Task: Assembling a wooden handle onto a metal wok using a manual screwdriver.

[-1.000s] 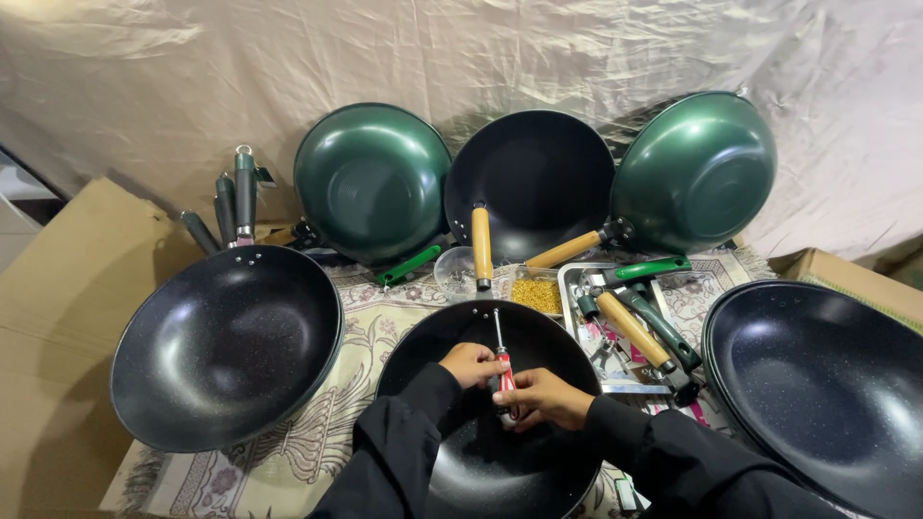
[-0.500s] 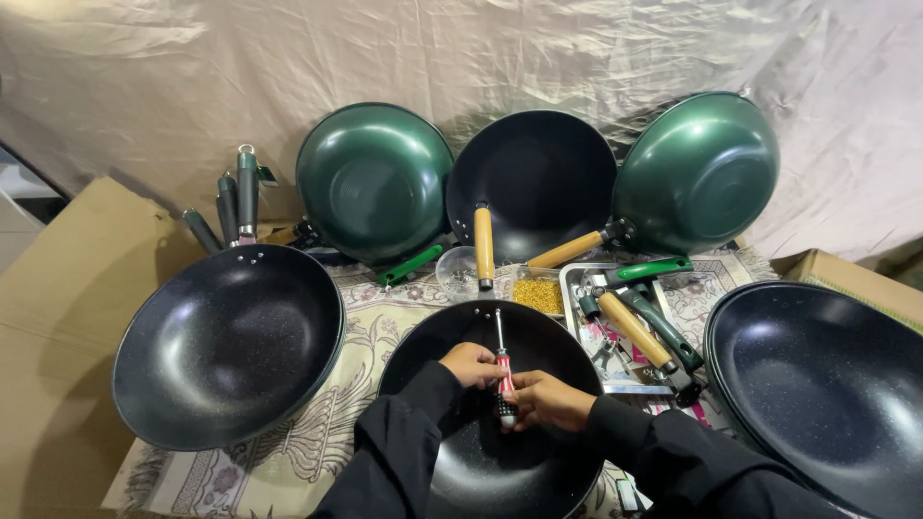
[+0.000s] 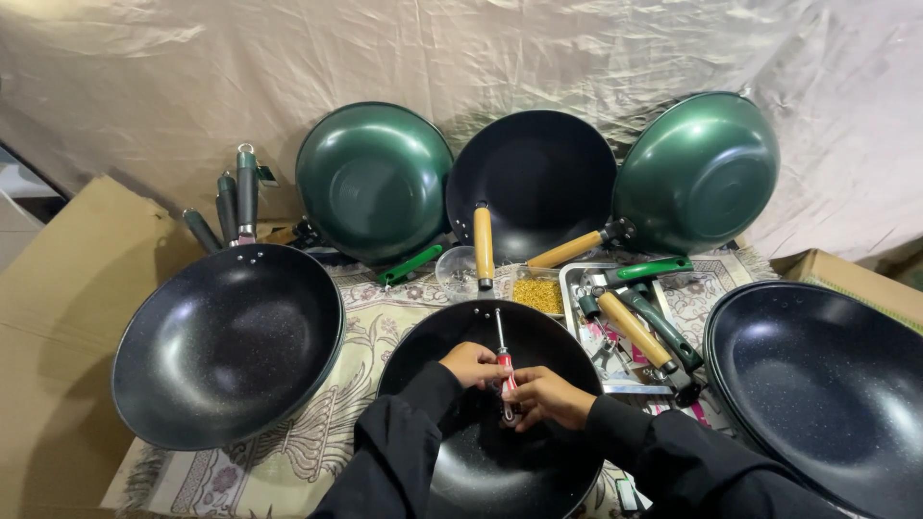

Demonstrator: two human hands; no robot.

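Hands (image 3: 510,380) grip screwdriver (image 3: 502,358) inside black pan (image 3: 452,336); handle tray (image 3: 577,288) beside.

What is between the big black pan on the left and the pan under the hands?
Head view: only bare patterned cloth mat lies there.

Four black woks (image 3: 228,343), two green (image 3: 373,181)

glossy speckled black pan (image 3: 481,461), wood-look handle (image 3: 483,243)
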